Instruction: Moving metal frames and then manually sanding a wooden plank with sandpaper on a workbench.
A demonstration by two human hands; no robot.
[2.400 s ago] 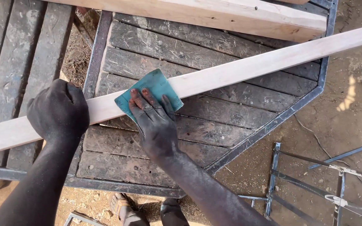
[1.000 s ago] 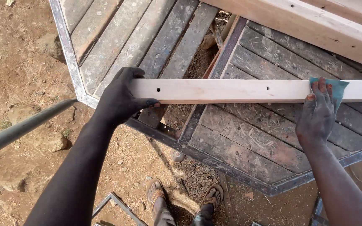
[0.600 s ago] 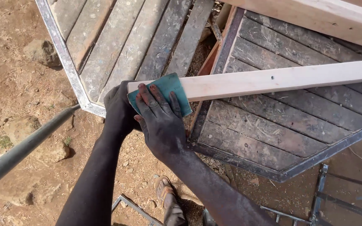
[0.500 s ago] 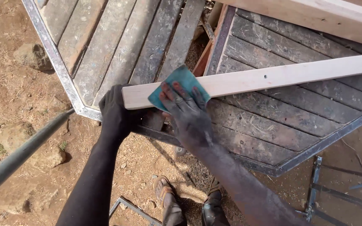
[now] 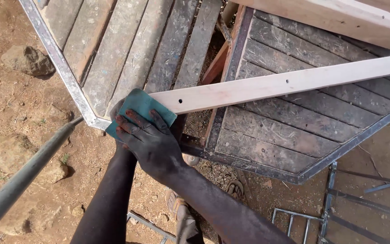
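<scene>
A long pale wooden strip [image 5: 285,83] with small drilled holes lies slantwise across two slatted panels. A teal sheet of sandpaper [image 5: 138,103] covers its left end. My right hand [image 5: 152,140] presses flat on the sheet, fingers spread and pointing up-left. My left hand [image 5: 123,151] is mostly hidden under the right hand and the sheet. It sits at the strip's left end, where it gripped the wood moments ago; its forearm rises from the bottom edge.
The left panel [image 5: 113,45] and right panel [image 5: 294,131] are metal-framed grey slats. A thick timber [image 5: 339,18] lies top right. A grey pipe [image 5: 23,176] slants at lower left near rocks [image 5: 28,58]. A metal frame [image 5: 330,212] lies on the dirt. A sandalled foot [image 5: 181,212] is below.
My right hand slid the sandpaper back and forth along the strip, and it is now back at the left end over my left hand. The view shifted slightly.
</scene>
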